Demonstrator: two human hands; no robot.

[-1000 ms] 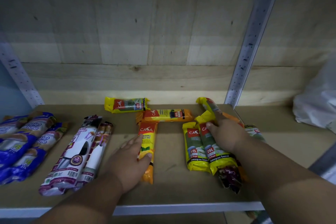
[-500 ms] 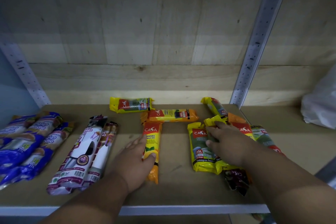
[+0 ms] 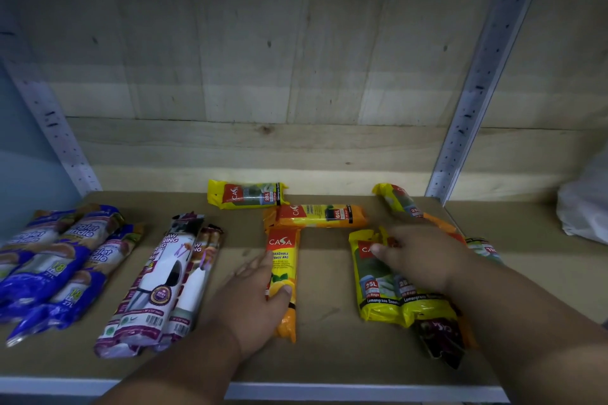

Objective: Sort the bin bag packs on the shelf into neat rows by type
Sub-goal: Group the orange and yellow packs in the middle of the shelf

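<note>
Spanning the whole view, wooden shelf (image 3: 329, 352) with plank back wall (image 3: 263, 59), carrying bin bag packs in loose groups. Lying far left, blue packs (image 3: 49, 276) heaped together; just beside them, white and maroon packs (image 3: 158, 286) side by side. Resting right of centre, two yellow 25L packs (image 3: 388, 293) in a pair, with right hand (image 3: 424, 256) laid on their upper ends, fingers slightly bent, grip not clearly closed. Holding centre, left hand (image 3: 253, 299), thumb pressed over upright orange pack (image 3: 284, 279), fingers extended along its left edge. Lying crosswise behind, orange 60L pack (image 3: 316, 215) and yellow pack (image 3: 246, 194).
</note>
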